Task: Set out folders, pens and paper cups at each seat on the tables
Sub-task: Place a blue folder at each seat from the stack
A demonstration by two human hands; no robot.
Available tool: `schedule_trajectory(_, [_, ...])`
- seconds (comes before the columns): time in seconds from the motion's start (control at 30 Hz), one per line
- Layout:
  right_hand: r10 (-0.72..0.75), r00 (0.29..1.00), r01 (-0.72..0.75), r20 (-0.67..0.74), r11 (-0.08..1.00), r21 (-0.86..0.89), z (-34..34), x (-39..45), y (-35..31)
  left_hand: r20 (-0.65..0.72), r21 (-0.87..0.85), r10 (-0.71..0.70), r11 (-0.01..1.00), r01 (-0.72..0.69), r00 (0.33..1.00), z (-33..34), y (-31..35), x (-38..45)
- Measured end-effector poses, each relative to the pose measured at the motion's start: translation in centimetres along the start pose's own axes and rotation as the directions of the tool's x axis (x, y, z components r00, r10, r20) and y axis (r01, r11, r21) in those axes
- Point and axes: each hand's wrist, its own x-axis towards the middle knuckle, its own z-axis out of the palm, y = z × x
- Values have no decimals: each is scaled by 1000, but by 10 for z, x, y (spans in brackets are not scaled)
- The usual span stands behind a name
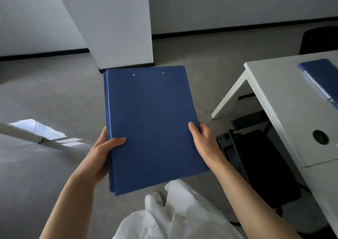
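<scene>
I hold a stack of blue folders (151,125) flat in front of me, above the floor. My left hand (102,152) grips the stack's left edge, thumb on top. On the right edge rests my right hand (204,141), thumb on the top cover and fingers under it. Two metal rivets show near the top folder's far edge. Another blue folder (323,79) lies on the white table (285,99) at the right. No pens or paper cups are in sight.
A black chair (263,169) is tucked under the white table, which has a round cable hole (320,137). A white pillar (118,24) stands ahead on the grey floor. Another dark chair (320,40) sits at the far right.
</scene>
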Motion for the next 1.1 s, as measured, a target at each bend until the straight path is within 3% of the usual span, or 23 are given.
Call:
schedule_trajectory(0.33, [-1,971,5,-241,1000,18,-23,154,-33,-54,107,-41,993,47,998,87,74,192])
schedule_trajectory(0.53, [-18,940,-8,-340,997,-76,-62,244,-86,-28,157,-47,986,51,999,142,127,288])
schedule_trajectory(0.87, [39,898,-39,-438,999,10,-90,387,-140,114,228,-108,970,80,988,204,205,453])
schedule_trajectory(1.1, [223,809,-123,-543,969,214,-102,497,-189,320,343,-242,931,126,916,254,287,593])
